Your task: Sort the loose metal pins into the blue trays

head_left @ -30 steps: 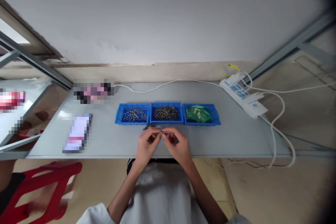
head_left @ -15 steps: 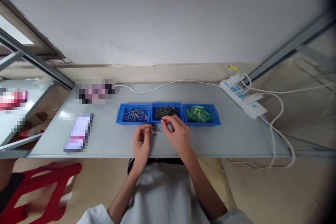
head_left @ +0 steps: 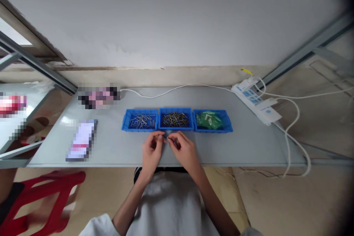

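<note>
My left hand (head_left: 152, 149) and my right hand (head_left: 182, 149) are close together in front of the bins, thumbs and fingers pinched. Whatever is between the fingertips of each is too small to name. Just beyond them is the middle blue bin (head_left: 176, 129), full of thin dark metal pins or screws (head_left: 175, 118). To its left, a second blue bin (head_left: 139, 130) contains loose silvery metal pins (head_left: 141, 120). A third blue bin (head_left: 227, 121) on the right holds a green plastic bag (head_left: 209, 120) with small pale pieces.
On the grey table (head_left: 243, 147) lie a blurred-out phone-like object (head_left: 82, 139) at left and a pixelated pinkish item (head_left: 99, 97) at the back. A white power strip (head_left: 256, 103) with trailing cables is at right. A red stool (head_left: 55, 191) stands at lower left.
My right hand has come down from the front edge of the middle bin toward my left hand. The left hand has shifted slightly right. Dark small pieces between them are now mostly covered.
</note>
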The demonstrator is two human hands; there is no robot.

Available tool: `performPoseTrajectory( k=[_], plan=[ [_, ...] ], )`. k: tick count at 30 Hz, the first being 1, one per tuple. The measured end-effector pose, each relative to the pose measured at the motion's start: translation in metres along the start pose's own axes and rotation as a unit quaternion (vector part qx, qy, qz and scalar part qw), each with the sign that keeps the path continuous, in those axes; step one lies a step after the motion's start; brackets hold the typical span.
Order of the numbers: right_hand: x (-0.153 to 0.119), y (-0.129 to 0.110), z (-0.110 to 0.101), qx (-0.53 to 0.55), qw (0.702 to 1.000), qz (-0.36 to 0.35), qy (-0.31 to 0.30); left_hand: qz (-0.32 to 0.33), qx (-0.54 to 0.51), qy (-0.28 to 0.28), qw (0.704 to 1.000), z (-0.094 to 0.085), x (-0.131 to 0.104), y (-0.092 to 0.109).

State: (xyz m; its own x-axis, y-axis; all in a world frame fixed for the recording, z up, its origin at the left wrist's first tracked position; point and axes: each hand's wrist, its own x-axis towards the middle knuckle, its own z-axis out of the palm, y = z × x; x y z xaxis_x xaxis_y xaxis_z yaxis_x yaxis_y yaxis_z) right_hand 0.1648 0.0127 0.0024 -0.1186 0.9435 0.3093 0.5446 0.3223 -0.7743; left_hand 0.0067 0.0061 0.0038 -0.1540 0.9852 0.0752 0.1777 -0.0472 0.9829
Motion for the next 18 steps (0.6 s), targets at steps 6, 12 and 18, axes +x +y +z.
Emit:
performPoseTrajectory(
  k=[6,12,18],
  plan=[
    [-0.0104,-0.0024,0.0049,0.079,0.993,0.051,0.074,0.046,0.031,-0.086,0.995,0.0015,0.0058,-0.0002],
    [-0.0091,0.0019,0.0051,0.136,0.986,0.060,0.076,0.053,0.040,-0.088,0.994,0.0008,0.0078,-0.0021],
    [-0.0090,0.0006,0.0036,0.166,0.982,0.068,0.056,0.053,0.035,-0.055,0.996,0.0029,0.0046,-0.0008]
  ],
)
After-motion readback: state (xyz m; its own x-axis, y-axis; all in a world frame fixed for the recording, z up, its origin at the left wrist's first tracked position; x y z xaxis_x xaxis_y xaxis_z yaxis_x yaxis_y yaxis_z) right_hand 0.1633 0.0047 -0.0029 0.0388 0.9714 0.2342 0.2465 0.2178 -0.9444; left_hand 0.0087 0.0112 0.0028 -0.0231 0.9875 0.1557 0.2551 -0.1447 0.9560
